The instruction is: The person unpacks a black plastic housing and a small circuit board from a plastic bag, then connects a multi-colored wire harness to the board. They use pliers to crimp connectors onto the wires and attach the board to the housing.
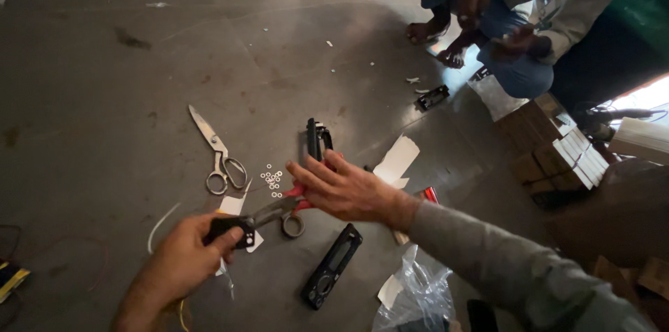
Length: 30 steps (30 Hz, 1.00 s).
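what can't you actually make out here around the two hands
- Head view: the red-handled tool lies partly under the right hand, so its handles are hidden.
- The small black part in the left hand is half covered by the fingers; its shape is unclear.
- The small white rings are too tiny to count.
- The clear plastic bag is cut off by the bottom edge.
- The other person is cut off by the top edge.

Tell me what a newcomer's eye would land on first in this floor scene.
At centre, the right hand reaches over red-handled scissors on the grey concrete floor, while the left hand at lower left grips a small black plastic part. Left of them lie all-metal silver scissors and a scatter of tiny white rings. At top right another person crouches on bare feet.
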Each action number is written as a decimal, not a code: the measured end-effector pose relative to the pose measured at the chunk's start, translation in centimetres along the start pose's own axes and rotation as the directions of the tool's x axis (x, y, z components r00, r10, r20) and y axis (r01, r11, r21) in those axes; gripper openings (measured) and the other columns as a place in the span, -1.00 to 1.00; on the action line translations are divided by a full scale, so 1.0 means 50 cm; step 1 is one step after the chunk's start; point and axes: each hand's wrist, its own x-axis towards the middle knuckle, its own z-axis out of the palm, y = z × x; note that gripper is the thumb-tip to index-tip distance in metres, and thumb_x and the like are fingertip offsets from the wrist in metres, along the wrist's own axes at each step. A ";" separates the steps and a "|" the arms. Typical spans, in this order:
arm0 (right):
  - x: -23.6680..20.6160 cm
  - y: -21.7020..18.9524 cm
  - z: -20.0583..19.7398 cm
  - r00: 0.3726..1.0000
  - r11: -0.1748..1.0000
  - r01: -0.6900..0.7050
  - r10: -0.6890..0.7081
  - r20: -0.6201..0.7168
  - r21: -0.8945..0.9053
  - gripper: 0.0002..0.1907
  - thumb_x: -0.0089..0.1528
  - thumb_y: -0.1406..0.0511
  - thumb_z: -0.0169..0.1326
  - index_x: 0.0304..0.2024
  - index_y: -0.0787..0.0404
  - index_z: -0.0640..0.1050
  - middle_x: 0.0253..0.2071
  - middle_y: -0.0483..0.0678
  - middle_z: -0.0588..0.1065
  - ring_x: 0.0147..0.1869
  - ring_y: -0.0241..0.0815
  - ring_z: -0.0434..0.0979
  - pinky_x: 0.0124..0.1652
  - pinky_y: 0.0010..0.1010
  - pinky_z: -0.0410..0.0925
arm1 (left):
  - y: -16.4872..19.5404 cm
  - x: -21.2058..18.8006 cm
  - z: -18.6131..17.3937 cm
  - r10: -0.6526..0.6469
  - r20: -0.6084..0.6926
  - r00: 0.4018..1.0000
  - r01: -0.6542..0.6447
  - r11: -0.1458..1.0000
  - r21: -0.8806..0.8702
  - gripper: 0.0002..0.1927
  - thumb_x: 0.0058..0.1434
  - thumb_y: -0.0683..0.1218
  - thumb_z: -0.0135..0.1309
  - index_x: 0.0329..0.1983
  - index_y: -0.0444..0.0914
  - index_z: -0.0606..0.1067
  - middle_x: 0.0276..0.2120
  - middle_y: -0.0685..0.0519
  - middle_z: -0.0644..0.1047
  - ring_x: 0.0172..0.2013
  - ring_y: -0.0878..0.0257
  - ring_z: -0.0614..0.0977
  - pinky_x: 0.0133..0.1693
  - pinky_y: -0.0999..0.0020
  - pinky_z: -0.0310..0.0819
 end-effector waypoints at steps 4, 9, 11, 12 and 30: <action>-0.005 0.029 0.013 0.973 0.973 0.214 -0.205 0.110 -0.080 -0.64 0.35 0.03 0.02 0.03 0.08 0.58 0.41 0.05 0.31 0.36 -0.02 0.35 0.21 -0.16 0.33 | -0.001 -0.005 0.009 0.030 0.085 0.996 -0.032 0.999 0.021 -0.75 0.25 -0.03 0.18 -0.13 -0.28 0.65 -0.56 0.11 0.59 -0.53 0.36 0.56 -0.41 0.42 0.47; -0.012 0.043 0.047 0.971 0.959 0.240 -0.240 0.019 -0.150 -0.58 0.38 0.05 0.05 0.21 0.05 0.52 0.44 0.04 0.26 0.41 -0.06 0.33 0.29 -0.13 0.26 | -0.003 -0.001 0.006 0.132 0.099 0.986 -0.147 0.974 0.170 -0.77 0.22 -0.02 0.19 -0.30 -0.30 0.64 -0.60 0.10 0.56 -0.56 0.34 0.54 -0.46 0.34 0.44; -0.002 0.046 0.058 0.953 0.940 0.301 -0.294 0.066 -0.160 -0.54 0.30 0.06 0.05 0.20 0.04 0.51 0.43 0.03 0.27 0.40 -0.03 0.32 0.25 -0.10 0.26 | -0.002 -0.006 -0.001 0.137 0.079 0.987 -0.151 0.964 0.220 -0.76 0.22 0.01 0.18 -0.31 -0.28 0.62 -0.59 0.11 0.55 -0.56 0.35 0.55 -0.46 0.33 0.45; 0.003 0.047 0.061 0.957 0.948 0.285 -0.289 -0.011 -0.144 -0.53 0.30 0.06 0.06 0.22 0.04 0.51 0.41 0.03 0.29 0.38 -0.03 0.32 0.25 -0.10 0.27 | 0.001 -0.007 -0.002 0.137 0.069 0.988 -0.149 0.967 0.207 -0.77 0.22 0.01 0.17 -0.28 -0.26 0.61 -0.58 0.11 0.56 -0.55 0.36 0.58 -0.45 0.34 0.47; 0.011 -0.021 0.048 0.999 0.988 -0.033 0.033 0.000 0.150 -0.82 0.27 0.24 0.12 -0.27 0.24 0.61 -0.17 0.01 0.45 -0.15 -0.12 0.42 -0.21 -0.23 0.34 | 0.017 -0.016 0.015 0.191 -0.189 0.963 -0.212 0.972 -0.100 -0.84 0.25 -0.12 0.17 -0.26 -0.34 0.62 -0.57 0.09 0.59 -0.55 0.39 0.59 -0.46 0.41 0.46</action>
